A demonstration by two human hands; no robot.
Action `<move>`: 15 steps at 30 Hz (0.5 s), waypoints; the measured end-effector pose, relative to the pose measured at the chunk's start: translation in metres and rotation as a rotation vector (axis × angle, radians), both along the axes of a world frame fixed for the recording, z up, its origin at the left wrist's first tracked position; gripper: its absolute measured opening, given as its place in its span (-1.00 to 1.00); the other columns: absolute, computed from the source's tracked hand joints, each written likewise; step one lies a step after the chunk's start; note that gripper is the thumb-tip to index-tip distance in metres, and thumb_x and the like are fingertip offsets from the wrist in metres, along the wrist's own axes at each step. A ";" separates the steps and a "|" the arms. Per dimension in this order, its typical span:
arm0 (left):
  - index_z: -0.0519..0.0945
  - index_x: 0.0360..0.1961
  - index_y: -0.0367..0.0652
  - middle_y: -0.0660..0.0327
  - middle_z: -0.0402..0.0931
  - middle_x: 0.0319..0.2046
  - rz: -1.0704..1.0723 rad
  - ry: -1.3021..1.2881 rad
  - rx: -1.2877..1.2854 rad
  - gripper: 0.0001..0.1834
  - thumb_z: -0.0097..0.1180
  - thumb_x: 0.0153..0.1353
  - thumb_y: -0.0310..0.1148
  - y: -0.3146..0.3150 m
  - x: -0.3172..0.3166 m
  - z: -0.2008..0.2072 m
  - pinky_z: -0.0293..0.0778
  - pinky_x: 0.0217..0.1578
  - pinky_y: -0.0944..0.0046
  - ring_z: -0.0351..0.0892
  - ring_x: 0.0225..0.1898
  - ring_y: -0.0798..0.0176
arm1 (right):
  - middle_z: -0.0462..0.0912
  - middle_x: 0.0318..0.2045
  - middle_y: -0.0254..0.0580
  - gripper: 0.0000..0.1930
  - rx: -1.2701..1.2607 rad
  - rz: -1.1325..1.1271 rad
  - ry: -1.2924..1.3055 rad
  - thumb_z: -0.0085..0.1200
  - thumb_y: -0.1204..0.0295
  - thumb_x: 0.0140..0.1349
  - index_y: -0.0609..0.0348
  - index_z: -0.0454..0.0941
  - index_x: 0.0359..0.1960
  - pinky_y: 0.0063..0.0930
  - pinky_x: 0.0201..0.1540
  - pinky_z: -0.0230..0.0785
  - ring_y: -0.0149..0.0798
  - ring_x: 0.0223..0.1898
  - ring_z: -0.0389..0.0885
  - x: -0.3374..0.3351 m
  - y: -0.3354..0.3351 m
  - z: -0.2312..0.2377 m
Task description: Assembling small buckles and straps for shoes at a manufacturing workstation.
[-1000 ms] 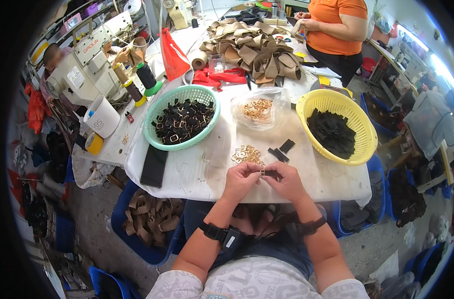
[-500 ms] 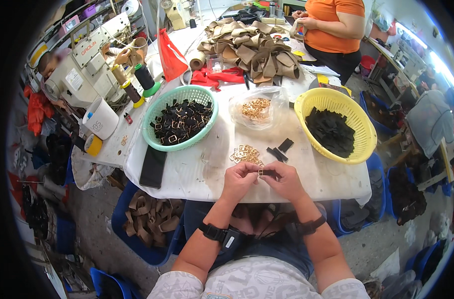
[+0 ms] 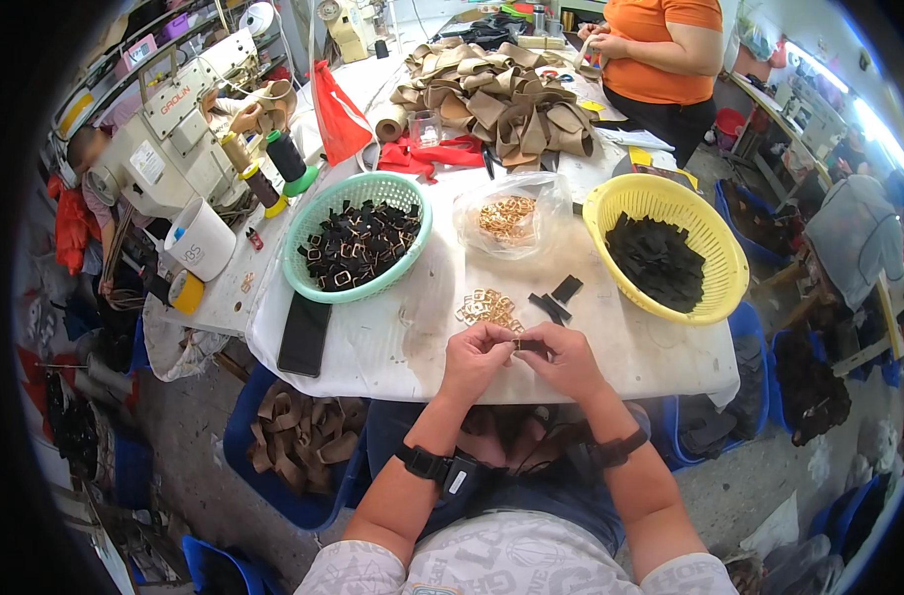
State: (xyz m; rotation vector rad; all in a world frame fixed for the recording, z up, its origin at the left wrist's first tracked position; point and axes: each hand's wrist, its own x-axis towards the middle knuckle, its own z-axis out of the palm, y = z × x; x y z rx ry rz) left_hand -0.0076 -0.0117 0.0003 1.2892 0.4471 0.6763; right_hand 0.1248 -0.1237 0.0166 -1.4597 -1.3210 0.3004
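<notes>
Both hands meet at the near edge of the table [image 3: 392, 337]: the left hand [image 3: 475, 354] and right hand [image 3: 563, 357] have their fingers pinched narrow on a small black strap piece [image 3: 531, 345] with a brass buckle. Just beyond lie loose brass buckles [image 3: 486, 308], with a green basket [image 3: 358, 236] and a yellow basket [image 3: 667, 248] farther back.

Buckle pile [image 3: 488, 309] on the table [image 3: 412, 327] just behind both hands, between left basket [image 3: 358, 238] and right basket [image 3: 667, 246].

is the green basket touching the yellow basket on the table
Apart. The head view shows the green basket and the yellow basket separated by bare tabletop and a clear bag of gold buckles.
</notes>
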 end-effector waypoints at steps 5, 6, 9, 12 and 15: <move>0.56 -0.34 -0.33 0.21 0.59 -0.41 -0.010 -0.001 0.025 -0.93 0.17 0.14 -0.59 -0.003 0.001 0.004 0.49 -0.43 0.48 0.54 -0.45 0.46 | 0.58 -0.50 -0.21 -0.77 0.003 0.002 -0.025 0.27 0.57 -0.03 0.20 0.61 -0.27 -0.51 -0.53 0.32 -0.34 -0.62 0.48 0.001 0.000 -0.001; 0.56 -0.34 -0.33 0.21 0.59 -0.42 -0.012 0.001 0.020 -0.93 0.17 0.14 -0.59 -0.003 0.001 0.004 0.49 -0.43 0.48 0.54 -0.44 0.45 | 0.58 -0.50 -0.21 -0.77 0.002 0.002 -0.030 0.27 0.57 -0.02 0.19 0.61 -0.27 -0.51 -0.53 0.33 -0.34 -0.62 0.48 0.001 0.000 -0.002; 0.55 -0.34 -0.32 0.21 0.58 -0.43 -0.012 0.003 0.008 -0.92 0.19 0.13 -0.58 -0.003 0.002 0.005 0.50 -0.42 0.48 0.56 -0.43 0.45 | 0.58 -0.50 -0.20 -0.78 0.003 0.003 -0.049 0.26 0.56 -0.02 0.19 0.61 -0.28 -0.51 -0.53 0.34 -0.32 -0.61 0.50 0.001 0.000 -0.001; 0.55 -0.35 -0.32 0.22 0.58 -0.45 0.022 0.009 0.015 -0.92 0.19 0.12 -0.59 -0.004 0.002 0.006 0.51 -0.42 0.48 0.56 -0.45 0.45 | 0.59 -0.48 -0.21 -0.77 -0.016 -0.006 -0.036 0.26 0.57 -0.02 0.20 0.60 -0.26 -0.52 -0.51 0.35 -0.34 -0.60 0.50 0.000 0.000 0.001; 0.54 -0.37 -0.32 0.23 0.58 -0.47 0.103 0.029 0.024 -0.92 0.20 0.10 -0.60 -0.004 0.002 0.003 0.50 -0.42 0.48 0.55 -0.48 0.47 | 0.59 -0.47 -0.23 -0.74 -0.052 -0.031 0.034 0.25 0.59 -0.02 0.21 0.59 -0.23 -0.55 -0.49 0.35 -0.40 -0.58 0.48 -0.001 -0.001 0.003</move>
